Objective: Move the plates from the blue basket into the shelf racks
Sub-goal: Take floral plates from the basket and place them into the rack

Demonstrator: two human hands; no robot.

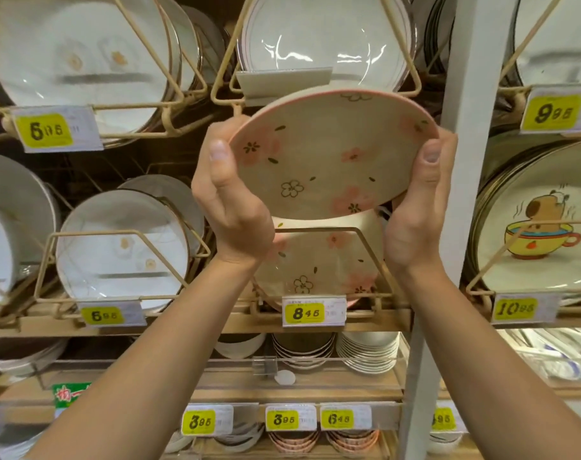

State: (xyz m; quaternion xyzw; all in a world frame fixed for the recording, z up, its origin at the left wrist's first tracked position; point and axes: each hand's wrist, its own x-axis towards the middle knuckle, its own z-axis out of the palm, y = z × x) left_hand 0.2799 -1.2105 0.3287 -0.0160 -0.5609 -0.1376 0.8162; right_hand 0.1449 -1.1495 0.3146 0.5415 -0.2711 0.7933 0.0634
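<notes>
Plate [332,154], one, gripped by two hands [232,207] [417,210]

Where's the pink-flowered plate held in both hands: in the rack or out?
Out. Left hand and right hand hold the plate tilted above the wire rack.

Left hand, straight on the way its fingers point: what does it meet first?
Likely the bottom wire of the upper rack, right above the left hand that grips the flowered plate. Depth is unclear; it might pass in front.
</notes>
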